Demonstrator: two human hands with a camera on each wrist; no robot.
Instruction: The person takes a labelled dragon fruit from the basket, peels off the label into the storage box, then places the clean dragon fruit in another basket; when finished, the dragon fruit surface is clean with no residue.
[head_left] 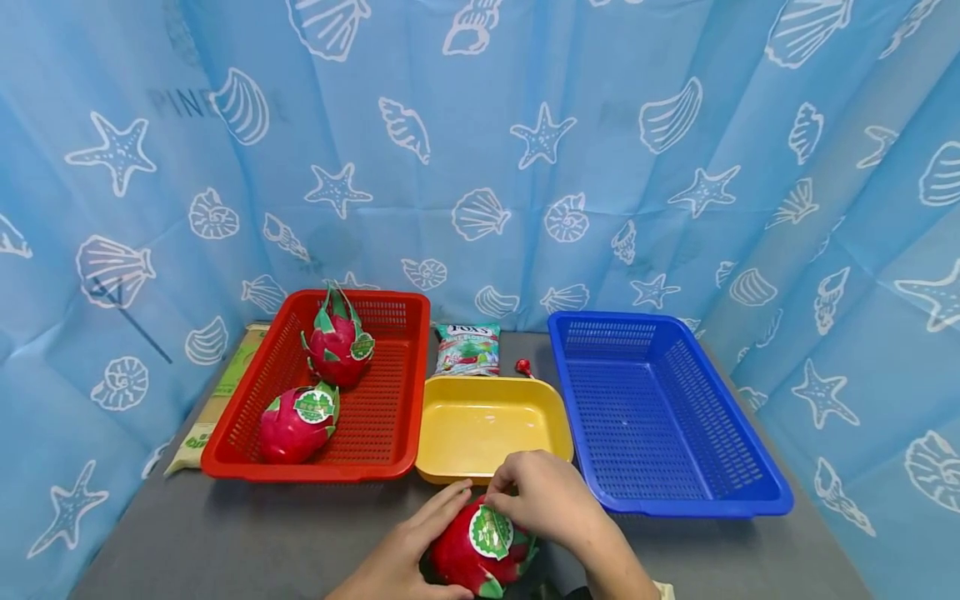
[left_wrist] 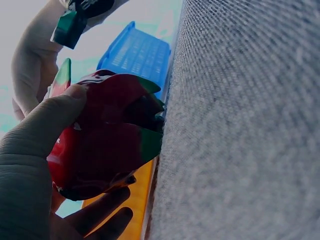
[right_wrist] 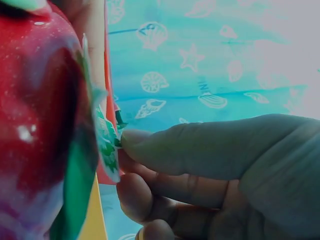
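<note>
A red dragon fruit (head_left: 456,554) with green scale tips sits on the grey table before the yellow tray. My left hand (head_left: 401,546) grips it from the left, its thumb on the near side and fingers round the far side. The fruit carries a round green-and-white sticker (head_left: 491,533). With thumb and forefinger, my right hand (head_left: 551,504) pinches the sticker's edge, which stands away from the red skin in the right wrist view. Two more stickered fruits lie in the red basket: an upper dragon fruit (head_left: 333,346) and a lower dragon fruit (head_left: 288,433).
The red basket (head_left: 315,472) stands at the left, the yellow tray (head_left: 491,425) in the middle and a blue basket (head_left: 637,408) at the right. Behind the tray are a candy bag (head_left: 468,350) and a small red wrapped candy (head_left: 523,367). A green-and-beige packet (head_left: 197,437) shows beside the red basket.
</note>
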